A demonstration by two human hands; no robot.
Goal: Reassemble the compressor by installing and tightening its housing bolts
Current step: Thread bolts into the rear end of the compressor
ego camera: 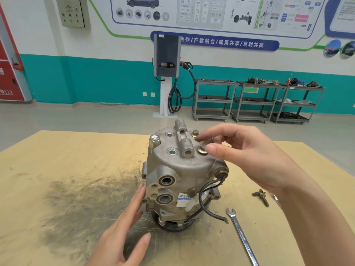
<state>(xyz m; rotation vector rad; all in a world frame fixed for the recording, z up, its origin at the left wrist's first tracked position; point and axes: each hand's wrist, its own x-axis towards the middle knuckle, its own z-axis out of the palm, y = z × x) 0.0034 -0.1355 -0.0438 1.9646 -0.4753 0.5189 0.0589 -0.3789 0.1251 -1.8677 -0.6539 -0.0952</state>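
Both hands are apart and holding nothing: the left hand [123, 227] lays straight fingers against the near side of the compressor [182, 179], while the right hand [244, 152] hovers over its top, fingertips at two seated bolts [199, 148]. Between the hands, the grey, grimy housing stands upright on the counter [57, 189], its base partly hidden. Right of it lie a spanner [243, 239], cut off at the frame's edge, and loose bolts [261, 196] partly behind the right forearm.

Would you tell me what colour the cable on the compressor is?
Black; the cable shows best in the head view.
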